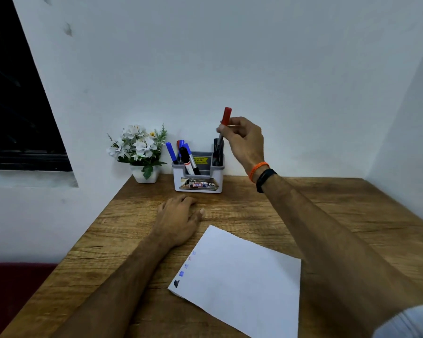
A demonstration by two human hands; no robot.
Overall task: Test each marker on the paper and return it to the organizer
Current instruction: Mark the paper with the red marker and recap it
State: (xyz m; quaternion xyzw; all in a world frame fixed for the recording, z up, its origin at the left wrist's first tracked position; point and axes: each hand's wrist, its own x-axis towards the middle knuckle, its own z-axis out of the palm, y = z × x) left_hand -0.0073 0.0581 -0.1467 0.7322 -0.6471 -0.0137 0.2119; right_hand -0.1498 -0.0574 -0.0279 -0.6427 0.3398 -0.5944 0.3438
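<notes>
A grey organizer point(197, 177) stands at the back of the wooden desk against the wall. Its left compartment holds several blue, red and black markers point(182, 155); dark pens fill the right compartment point(218, 152). My right hand point(242, 140) pinches a red-capped marker point(225, 118), held upright just above the right compartment. My left hand point(178, 220) lies flat on the desk in front of the organizer, fingers apart, holding nothing. A white sheet of paper point(239, 281) lies near me, with several small blue, red and black test marks along its left edge.
A small white pot of artificial white flowers point(140, 152) stands left of the organizer. The desk point(327, 206) sits in a corner, with white walls behind and to the right. A dark window is at the far left.
</notes>
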